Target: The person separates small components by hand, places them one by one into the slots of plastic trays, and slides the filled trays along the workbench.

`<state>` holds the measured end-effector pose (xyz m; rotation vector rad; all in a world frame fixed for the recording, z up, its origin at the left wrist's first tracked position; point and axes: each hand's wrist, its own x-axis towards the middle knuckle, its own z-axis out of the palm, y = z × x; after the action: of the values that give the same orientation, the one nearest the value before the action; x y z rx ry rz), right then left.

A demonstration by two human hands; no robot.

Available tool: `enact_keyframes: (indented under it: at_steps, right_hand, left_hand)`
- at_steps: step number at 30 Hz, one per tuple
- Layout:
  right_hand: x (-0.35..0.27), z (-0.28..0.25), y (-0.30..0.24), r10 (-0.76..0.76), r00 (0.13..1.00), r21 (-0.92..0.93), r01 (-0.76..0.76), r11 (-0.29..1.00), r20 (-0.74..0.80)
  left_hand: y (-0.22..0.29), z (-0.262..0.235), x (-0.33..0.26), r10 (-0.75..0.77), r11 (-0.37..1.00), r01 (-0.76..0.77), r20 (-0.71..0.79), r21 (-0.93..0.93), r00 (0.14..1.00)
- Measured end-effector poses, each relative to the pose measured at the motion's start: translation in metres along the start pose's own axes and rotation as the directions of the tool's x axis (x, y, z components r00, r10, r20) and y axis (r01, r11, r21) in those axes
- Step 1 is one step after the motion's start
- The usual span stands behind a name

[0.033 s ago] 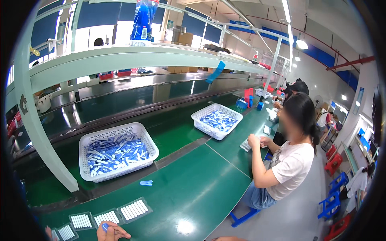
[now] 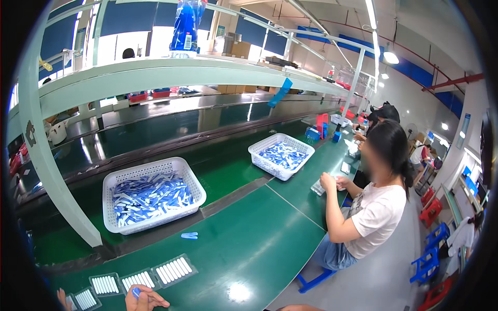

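Your right hand [image 2: 145, 299] pinches a small blue piece [image 2: 136, 293] just beside the clear trays [image 2: 175, 269] of white sticks — kept in reach; left hand [image 2: 62, 299] barely shows, grip indeterminable.

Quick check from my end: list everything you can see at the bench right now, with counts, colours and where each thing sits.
near basket: 1, white mesh, left of centre on the bench, filled with blue and white pieces
far basket: 1, white mesh, further along the bench, same kind of pieces
loose piece: 1, blue, on the green bench in front of the near basket
trays: 4 in view, clear, each with a row of white sticks, at the lower left edge
co-worker: 1, white shirt, seated right, hands at the bench
stools: blue and red, right side; count unclear
left hand: only an edge shows, by the leftmost tray
right hand: holds a small blue piece
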<state>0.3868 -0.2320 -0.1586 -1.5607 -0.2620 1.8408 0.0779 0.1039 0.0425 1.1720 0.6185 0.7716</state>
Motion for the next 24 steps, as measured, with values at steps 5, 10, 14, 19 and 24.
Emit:
enact_keyframes:
  at_steps: [5,10,14,19,24]
  right_hand:
    - [0.008,-0.036,0.023,0.343,0.914,0.089,-0.368,0.926,0.216]
    - [0.054,-0.043,0.059,0.273,0.949,0.122,-0.293,0.948,0.157]
    - [0.005,0.021,-0.036,0.172,0.985,-0.175,-0.174,0.969,-0.026]
    - [0.011,0.005,0.002,-0.088,0.987,-0.383,0.029,0.923,-0.136]
    - [-0.086,0.013,-0.068,-0.116,0.978,-0.718,-0.045,0.695,-0.174]
  left_hand:
    - [-0.008,0.001,0.006,-0.015,1.0,0.014,0.055,0.016,0.998]
    - [-0.019,0.006,0.013,0.045,0.999,-0.042,0.103,-0.023,0.994]
    - [-0.016,0.002,0.013,0.051,0.999,-0.052,0.052,0.01,0.997]
    - [-0.014,0.008,0.016,0.039,0.999,-0.035,0.108,-0.037,0.993]
    - [-0.012,0.002,0.014,0.043,0.999,-0.04,0.1,-0.024,0.994]
